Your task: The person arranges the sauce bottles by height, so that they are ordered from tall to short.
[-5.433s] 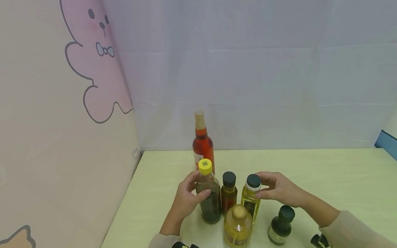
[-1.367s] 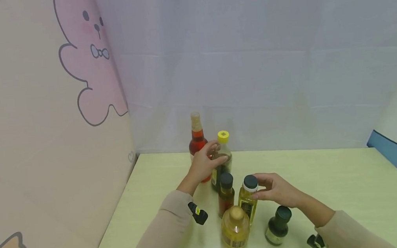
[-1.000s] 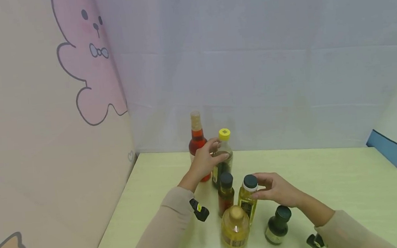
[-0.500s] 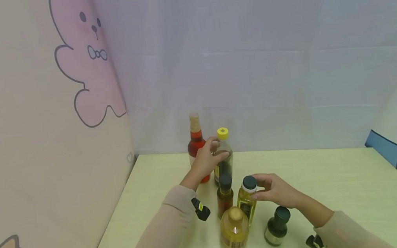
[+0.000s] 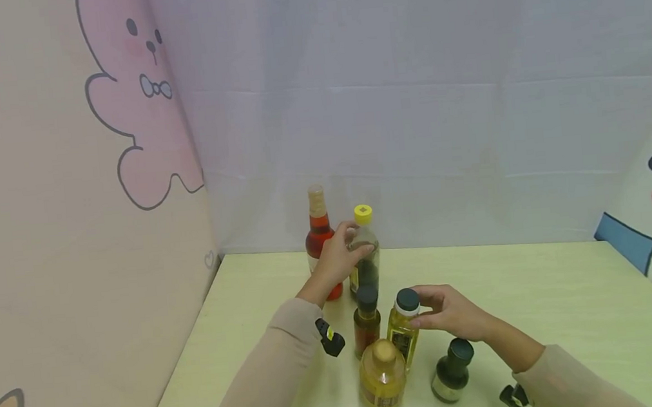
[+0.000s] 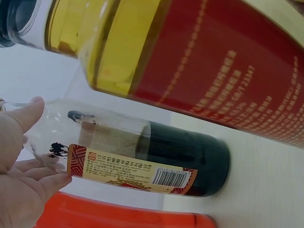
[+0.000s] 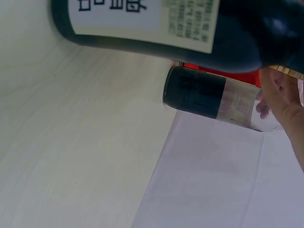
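My left hand [image 5: 333, 256] grips the upper part of a yellow-capped vinegar bottle [image 5: 370, 267], half full of dark liquid, at the back of the table. In the left wrist view the thumb and fingers curl round the clear shoulder of this vinegar bottle [image 6: 185, 156], which stands upright. Nearer, my right hand [image 5: 456, 311] holds a square oil bottle [image 5: 402, 338] just below its dark green cap, thumb in front and fingers behind. Close by stands a slim brown bottle [image 5: 367, 329] with a dark cap; its red label [image 6: 209, 61] fills the left wrist view's top.
Left of the vinegar stands a tall bottle of red liquid [image 5: 319, 239]. A squat gold-capped bottle [image 5: 382, 383] is in front of the oil bottle. A small dark green bottle [image 5: 450, 373] stands below my right hand. Curtains border the pale table [image 5: 545, 313] behind and left.
The left hand has moved the vinegar bottle from the front left of the brown bottle back beside the red one, lately edging slightly further back. The right hand keeps its hold.
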Demonstrator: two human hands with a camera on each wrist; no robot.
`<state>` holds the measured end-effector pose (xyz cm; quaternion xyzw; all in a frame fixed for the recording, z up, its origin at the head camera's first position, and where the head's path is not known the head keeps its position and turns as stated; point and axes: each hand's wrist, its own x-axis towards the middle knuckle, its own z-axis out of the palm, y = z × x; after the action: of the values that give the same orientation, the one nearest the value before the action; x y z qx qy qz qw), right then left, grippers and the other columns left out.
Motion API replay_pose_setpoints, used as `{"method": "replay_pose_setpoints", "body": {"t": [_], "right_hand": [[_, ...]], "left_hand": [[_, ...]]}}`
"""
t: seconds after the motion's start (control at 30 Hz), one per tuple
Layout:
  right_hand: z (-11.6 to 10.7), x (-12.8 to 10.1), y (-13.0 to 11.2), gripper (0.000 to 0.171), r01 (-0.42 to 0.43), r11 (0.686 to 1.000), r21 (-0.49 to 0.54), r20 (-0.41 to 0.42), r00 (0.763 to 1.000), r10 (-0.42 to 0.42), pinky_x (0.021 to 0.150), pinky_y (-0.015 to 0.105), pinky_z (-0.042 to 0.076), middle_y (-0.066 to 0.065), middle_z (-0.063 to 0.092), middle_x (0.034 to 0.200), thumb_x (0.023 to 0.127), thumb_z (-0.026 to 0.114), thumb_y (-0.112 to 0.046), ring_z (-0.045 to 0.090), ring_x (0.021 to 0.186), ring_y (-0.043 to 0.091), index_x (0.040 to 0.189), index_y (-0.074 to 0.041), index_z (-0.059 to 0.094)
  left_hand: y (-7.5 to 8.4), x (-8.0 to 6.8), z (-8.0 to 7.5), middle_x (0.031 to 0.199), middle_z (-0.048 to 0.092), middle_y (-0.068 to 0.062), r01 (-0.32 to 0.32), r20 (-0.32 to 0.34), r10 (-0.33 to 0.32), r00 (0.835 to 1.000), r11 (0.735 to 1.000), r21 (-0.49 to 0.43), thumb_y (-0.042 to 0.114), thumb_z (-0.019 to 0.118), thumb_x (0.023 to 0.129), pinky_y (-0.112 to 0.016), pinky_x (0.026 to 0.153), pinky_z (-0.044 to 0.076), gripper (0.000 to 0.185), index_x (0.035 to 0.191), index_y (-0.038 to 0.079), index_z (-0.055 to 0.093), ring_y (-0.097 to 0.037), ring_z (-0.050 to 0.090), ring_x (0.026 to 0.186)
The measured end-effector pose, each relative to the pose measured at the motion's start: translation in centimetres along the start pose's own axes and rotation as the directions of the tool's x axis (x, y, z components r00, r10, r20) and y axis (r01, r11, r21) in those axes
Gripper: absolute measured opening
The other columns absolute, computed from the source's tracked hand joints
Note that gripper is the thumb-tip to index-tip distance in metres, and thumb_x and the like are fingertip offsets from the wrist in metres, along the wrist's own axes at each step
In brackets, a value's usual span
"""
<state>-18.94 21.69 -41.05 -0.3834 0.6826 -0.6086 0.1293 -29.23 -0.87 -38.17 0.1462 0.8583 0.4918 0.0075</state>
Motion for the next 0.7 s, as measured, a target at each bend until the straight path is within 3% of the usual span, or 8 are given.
{"method": "replay_pose_setpoints", "body": {"t": [0.4,0.7], "right_hand": [[0.04,-0.09,-0.41,0.034,0.025,1.000,0.007,0.007,1.000,-0.025,0.077,0.043,0.047,0.020,0.056,0.110,0.084,0.057,0.007,0.053,0.103,0.028,0.118,0.006,0.051],[0.13,-0.18,-0.65,0.035,0.020,1.000,0.013,0.007,1.000,-0.020,0.078,0.042,0.047,0.020,0.056,0.109,0.084,0.056,0.008,0.053,0.103,0.028,0.119,0.004,0.051]], "left_hand": [[0.22,0.49,0.20,0.132,0.043,-0.006,0.004,0.004,-0.004,1.000,1.000,0.029,0.036,0.063,0.084,-0.039,0.084,0.043,0.056,0.130,0.022,0.035,-0.024,0.046,0.114],[0.90,0.42,0.21,0.134,0.042,-0.006,0.019,-0.008,-0.019,1.000,0.998,0.058,0.032,0.061,0.086,-0.040,0.088,0.041,0.056,0.133,0.017,0.034,-0.023,0.043,0.117]]}}
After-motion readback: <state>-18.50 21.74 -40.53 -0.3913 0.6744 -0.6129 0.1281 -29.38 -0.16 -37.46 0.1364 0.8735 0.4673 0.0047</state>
